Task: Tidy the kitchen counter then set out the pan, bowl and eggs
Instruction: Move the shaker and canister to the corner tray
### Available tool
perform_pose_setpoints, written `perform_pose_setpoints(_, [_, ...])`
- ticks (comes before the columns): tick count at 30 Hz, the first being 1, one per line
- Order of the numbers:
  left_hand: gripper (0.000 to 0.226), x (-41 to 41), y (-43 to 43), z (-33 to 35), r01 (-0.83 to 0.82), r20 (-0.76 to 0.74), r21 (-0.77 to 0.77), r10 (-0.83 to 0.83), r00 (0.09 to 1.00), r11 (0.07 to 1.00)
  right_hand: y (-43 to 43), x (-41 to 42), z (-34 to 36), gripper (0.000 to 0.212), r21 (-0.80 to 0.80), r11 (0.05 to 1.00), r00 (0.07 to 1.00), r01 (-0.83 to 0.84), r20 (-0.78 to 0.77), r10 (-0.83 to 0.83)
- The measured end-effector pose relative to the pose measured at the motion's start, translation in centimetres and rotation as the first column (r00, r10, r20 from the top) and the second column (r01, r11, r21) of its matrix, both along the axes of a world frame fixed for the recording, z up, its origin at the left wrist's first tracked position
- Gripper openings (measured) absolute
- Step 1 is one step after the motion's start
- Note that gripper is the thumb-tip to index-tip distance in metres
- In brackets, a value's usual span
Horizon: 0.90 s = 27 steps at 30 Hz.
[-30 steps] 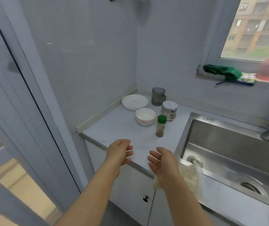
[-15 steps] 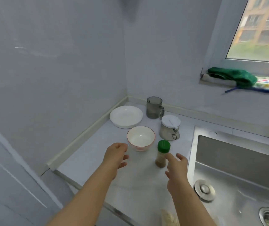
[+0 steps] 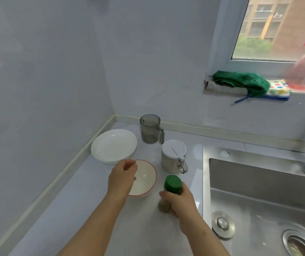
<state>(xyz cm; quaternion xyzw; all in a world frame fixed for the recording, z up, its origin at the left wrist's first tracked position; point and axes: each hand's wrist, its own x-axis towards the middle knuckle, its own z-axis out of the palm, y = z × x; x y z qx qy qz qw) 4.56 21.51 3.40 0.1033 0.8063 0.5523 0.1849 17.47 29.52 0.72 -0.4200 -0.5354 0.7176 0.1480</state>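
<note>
Head view, the only one: the right hand (image 3: 183, 202) has its fingers wrapped tight round the bottle (image 3: 172, 183), just under the green cap. The bottle stands upright on the counter (image 3: 92, 209), near the sink (image 3: 259, 182). The left hand (image 3: 123, 177) is over the near side of the bowl (image 3: 147, 180), fingers bent. It may be touching the rim, but I cannot tell if it holds it. Behind the bowl sit a plate (image 3: 113, 145), a cup (image 3: 149, 129) and a jar (image 3: 173, 156). No pan or eggs show (they must be somewhere else).

What could go wrong? The bottle is tall and thin, so a quick lift could let it slip and drop, or roll into the sink. The right arm could bump the jar on its way past. If the left hand tugs one side of the bowl, the bowl could tip.

Half a second ago the right hand was just short of the bottle with its fingers spread. The left hand had not yet reached the bowl.
</note>
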Motion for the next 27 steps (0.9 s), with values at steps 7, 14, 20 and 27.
perform_pose_setpoints(7, [0.011, -1.5, 0.8, 1.0, 0.257, -0.039, 0.043, -0.255, 0.966, 0.966, -0.2, -1.8, 0.5, 0.024, 0.044, 0.991, 0.991, 0.123, -0.056, -0.120])
perform_pose_setpoints(14, [0.023, -1.1, 1.8, 1.2, 0.608, -0.087, 0.073, -0.603, 0.793, 0.790, 0.0, -3.1, 2.4, 0.023, 0.130, 0.959, 0.955, 0.250, -0.194, -0.223])
perform_pose_setpoints(20, [0.040, -0.9, 1.7, 1.6, 0.794, -0.098, 0.018, -0.789, 0.606, 0.608, 0.4, -2.7, 4.0, 0.022, -0.047, 0.969, 0.915, 0.243, -0.321, -0.245])
perform_pose_setpoints(27, [0.044, -0.3, 2.5, 1.4, 0.751, -0.173, -0.067, -0.749, 0.639, 0.656, -0.2, -3.7, 4.8, 0.018, -0.072, 0.981, 0.913, 0.181, -0.359, -0.194])
